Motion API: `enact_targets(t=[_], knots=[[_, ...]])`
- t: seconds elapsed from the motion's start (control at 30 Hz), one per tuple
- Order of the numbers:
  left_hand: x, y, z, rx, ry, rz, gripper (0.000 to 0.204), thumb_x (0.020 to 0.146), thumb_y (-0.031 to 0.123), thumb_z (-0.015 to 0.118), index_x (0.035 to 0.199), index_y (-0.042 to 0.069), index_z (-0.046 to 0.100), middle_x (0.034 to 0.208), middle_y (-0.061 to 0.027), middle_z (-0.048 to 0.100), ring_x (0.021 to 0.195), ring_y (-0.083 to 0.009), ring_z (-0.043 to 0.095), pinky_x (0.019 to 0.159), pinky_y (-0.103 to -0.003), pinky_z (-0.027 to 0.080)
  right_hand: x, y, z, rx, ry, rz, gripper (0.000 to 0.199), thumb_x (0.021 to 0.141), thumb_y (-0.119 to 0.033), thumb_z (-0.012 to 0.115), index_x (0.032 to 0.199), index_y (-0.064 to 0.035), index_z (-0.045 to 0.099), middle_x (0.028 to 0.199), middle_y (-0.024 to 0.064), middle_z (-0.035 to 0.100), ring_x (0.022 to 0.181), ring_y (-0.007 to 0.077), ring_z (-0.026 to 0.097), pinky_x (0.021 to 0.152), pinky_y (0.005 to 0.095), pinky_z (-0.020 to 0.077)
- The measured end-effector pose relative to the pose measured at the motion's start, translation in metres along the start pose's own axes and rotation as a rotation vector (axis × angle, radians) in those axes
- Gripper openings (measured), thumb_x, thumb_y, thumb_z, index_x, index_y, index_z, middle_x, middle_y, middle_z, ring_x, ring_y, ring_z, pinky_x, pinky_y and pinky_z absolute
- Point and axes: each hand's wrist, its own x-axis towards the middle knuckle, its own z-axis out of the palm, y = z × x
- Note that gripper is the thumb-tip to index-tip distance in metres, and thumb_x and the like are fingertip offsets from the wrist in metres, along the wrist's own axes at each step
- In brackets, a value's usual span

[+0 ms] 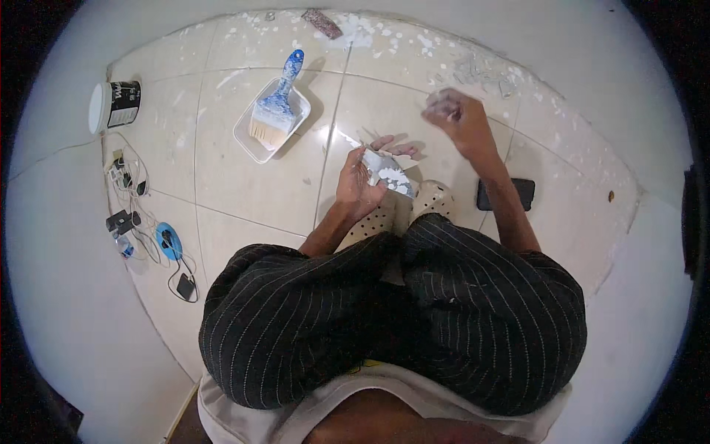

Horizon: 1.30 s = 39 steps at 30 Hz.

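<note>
I am squatting on a tiled floor (pixel 244 185), looking down over my knees in dark striped trousers. My left hand (pixel 357 189) holds a flat putty knife (pixel 390 177) smeared with white filler, its blade pointing right. My right hand (pixel 460 118) is raised farther out, fingers closed around a small whitish lump or rag that is blurred. Both hands are above my pale perforated clogs (pixel 433 198).
A white tray (pixel 248 137) holds a wide brush with a blue handle (pixel 277 103). A small dark paint can (pixel 117 105) lies at the left wall. Cables and chargers (pixel 148 237) trail along the left. A black phone (pixel 510 194) lies to the right. White splatter covers the far tiles.
</note>
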Motion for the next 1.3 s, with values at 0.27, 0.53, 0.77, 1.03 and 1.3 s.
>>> enact_targets(t=[0.27, 0.53, 0.77, 1.03, 1.3], knots=[[0.005, -0.002, -0.001, -0.155, 0.091, -0.008, 0.054, 0.098, 0.039, 0.037, 0.136, 0.000, 0.041, 0.124, -0.0198, 0.056, 0.114, -0.0293, 0.055, 0.101, -0.044, 0.043, -0.054, -0.034, 0.021, 0.090, -0.210, 0.004, 0.020, 0.080, -0.017, 0.073, 0.093, -0.0031, 0.066, 0.078, 0.0083, 0.069, 0.073, 0.0163, 0.065, 0.065, 0.0310, 0.0472], [0.002, 0.000, 0.003, -0.134, 0.033, 0.026, 0.051, 0.098, 0.035, 0.039, 0.134, 0.000, 0.043, 0.124, -0.0196, 0.056, 0.113, -0.0297, 0.056, 0.100, -0.041, 0.045, -0.062, -0.030, 0.039, -0.117, -0.114, -0.047, 0.026, 0.074, -0.017, 0.073, 0.096, -0.0039, 0.068, 0.076, 0.0113, 0.068, 0.081, 0.0291, 0.057, 0.076, 0.0402, 0.0461], [0.001, -0.006, -0.002, 0.197, 0.008, 0.155, 0.048, 0.094, 0.023, 0.048, 0.137, 0.003, 0.041, 0.125, -0.0162, 0.056, 0.114, -0.0276, 0.056, 0.100, -0.039, 0.046, -0.062, -0.030, 0.041, -0.083, -0.107, 0.014, 0.028, 0.074, -0.018, 0.074, 0.098, -0.0041, 0.068, 0.088, 0.0140, 0.067, 0.086, 0.0299, 0.057, 0.078, 0.0419, 0.0463], [0.003, -0.001, 0.010, 0.084, 0.105, 0.026, 0.053, 0.086, -0.001, 0.049, 0.138, 0.003, 0.038, 0.126, -0.0145, 0.055, 0.115, -0.0226, 0.057, 0.097, -0.035, 0.050, -0.059, -0.011, 0.042, -0.113, -0.001, -0.101, 0.027, 0.076, -0.022, 0.074, 0.096, -0.0049, 0.069, 0.086, 0.0121, 0.066, 0.083, 0.0286, 0.057, 0.080, 0.0413, 0.0459], [0.008, -0.001, 0.002, 0.107, 0.023, -0.002, 0.064, 0.084, 0.002, 0.050, 0.142, 0.005, 0.022, 0.139, -0.0258, 0.040, 0.130, -0.0358, 0.043, 0.107, -0.048, 0.041, 0.016, 0.030, -0.006, -0.082, 0.176, 0.043, 0.018, 0.080, -0.020, 0.071, 0.088, -0.0039, 0.067, 0.079, 0.0094, 0.068, 0.073, 0.0236, 0.062, 0.076, 0.0352, 0.0461]])
